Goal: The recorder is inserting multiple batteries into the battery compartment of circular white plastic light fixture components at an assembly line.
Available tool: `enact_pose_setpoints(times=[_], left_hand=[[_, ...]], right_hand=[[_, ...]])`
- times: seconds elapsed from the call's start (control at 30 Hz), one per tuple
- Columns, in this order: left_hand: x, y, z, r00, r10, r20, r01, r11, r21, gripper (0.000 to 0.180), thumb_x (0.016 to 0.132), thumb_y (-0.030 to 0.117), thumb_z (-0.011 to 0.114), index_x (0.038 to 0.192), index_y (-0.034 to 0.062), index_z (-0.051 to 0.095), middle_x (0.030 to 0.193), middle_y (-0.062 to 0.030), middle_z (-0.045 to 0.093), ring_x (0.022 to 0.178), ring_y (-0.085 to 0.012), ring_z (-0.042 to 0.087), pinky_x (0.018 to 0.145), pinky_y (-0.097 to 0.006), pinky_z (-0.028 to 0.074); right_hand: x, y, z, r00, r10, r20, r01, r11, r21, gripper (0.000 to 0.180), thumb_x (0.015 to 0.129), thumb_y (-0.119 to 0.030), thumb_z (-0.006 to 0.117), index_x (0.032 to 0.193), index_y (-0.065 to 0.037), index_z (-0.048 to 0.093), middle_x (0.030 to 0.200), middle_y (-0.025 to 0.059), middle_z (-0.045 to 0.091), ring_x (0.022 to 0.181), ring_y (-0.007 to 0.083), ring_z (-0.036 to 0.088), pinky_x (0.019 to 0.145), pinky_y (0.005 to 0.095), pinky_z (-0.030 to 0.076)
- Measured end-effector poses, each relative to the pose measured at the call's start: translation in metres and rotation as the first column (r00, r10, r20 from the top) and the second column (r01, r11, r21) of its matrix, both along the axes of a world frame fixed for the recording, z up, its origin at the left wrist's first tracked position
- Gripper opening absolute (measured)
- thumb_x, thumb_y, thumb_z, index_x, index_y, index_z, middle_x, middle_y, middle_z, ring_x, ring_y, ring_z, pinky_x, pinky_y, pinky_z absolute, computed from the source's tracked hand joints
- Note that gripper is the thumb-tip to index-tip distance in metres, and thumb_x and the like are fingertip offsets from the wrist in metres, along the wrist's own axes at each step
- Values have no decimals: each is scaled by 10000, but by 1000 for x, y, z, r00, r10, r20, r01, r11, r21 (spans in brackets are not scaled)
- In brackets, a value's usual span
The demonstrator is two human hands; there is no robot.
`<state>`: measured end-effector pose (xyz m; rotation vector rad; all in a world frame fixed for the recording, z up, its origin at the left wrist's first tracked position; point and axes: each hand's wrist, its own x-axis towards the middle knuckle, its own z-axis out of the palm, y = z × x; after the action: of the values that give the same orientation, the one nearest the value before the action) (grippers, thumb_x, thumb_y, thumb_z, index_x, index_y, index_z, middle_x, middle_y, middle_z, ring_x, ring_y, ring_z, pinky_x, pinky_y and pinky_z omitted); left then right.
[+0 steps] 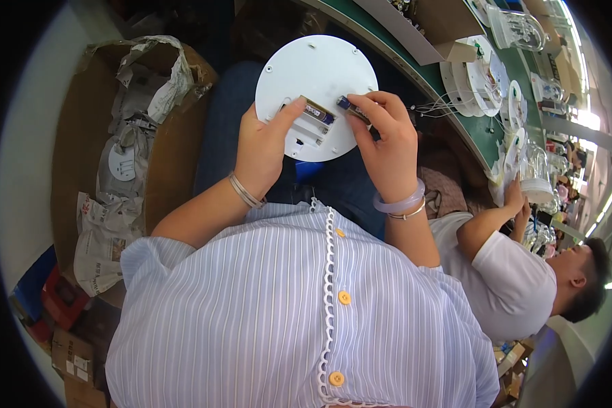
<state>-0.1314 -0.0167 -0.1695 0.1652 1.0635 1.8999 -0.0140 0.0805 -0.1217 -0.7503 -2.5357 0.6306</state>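
Observation:
A round white plastic base [306, 71] with screw holes around its rim is held up before me, its battery compartment facing me. My left hand [265, 139] grips its left edge, the thumb lying on a battery [318, 113] seated in the compartment. At least one slot below that battery shows bare metal contacts. Between the thumb and fingers of my right hand [389, 139] is another battery [353, 107], dark blue at one end. It is tilted just right of the compartment, over the base; the fingers hide part of it.
On my left stands a large cardboard box [173, 143] with crumpled paper and a white disc inside. A green workbench [479, 139] on the right carries white round parts with wires [472, 85], clear domes [517, 30] and an open carton [415, 30]. A co-worker [517, 279] sits at the bench.

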Motion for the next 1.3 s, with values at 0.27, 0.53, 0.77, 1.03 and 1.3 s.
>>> enact_pose_setpoints(times=[0.27,0.53,0.77,1.03,1.3], left_hand=[[2,1,-6,981,0,194,-2,1000,9,321,816,217,476,1037,-15,460,936,-88,547,823,-116,530,709,-213,416],[-3,0,-2,989,-50,136,35,993,109,268,787,140,528,1008,-6,485,923,-80,551,810,-114,534,696,-220,428],[-12,-1,2,998,-57,11,55,989,136,278,743,40,563,1006,-9,485,930,-93,557,812,-125,544,701,-229,444],[-18,1,-2,996,-60,-67,70,985,157,292,728,41,586,996,-10,480,927,-96,559,811,-129,547,689,-230,451],[-16,1,1,987,-18,-161,39,991,127,283,730,25,576,989,-16,471,917,-94,557,805,-125,541,680,-217,445]], right_hand=[[-13,-16,-2,987,138,-78,-148,980,-132,318,689,18,524,1000,-48,521,828,102,473,758,205,474,691,267,388],[-15,-11,-10,965,257,40,-259,965,42,367,634,-56,598,992,-50,514,959,121,479,881,271,452,801,339,345],[6,-3,-28,968,-151,-202,103,967,-232,640,701,-146,597,1212,-13,235,1177,150,331,1056,225,378,881,321,321],[1,-12,-27,930,-195,-310,-85,708,-701,600,753,-95,557,1219,7,194,1109,144,424,999,176,452,830,267,375],[-4,-14,-24,911,-233,-339,-99,676,-730,545,745,-55,556,1179,12,234,1093,141,430,1000,174,452,828,265,380]])
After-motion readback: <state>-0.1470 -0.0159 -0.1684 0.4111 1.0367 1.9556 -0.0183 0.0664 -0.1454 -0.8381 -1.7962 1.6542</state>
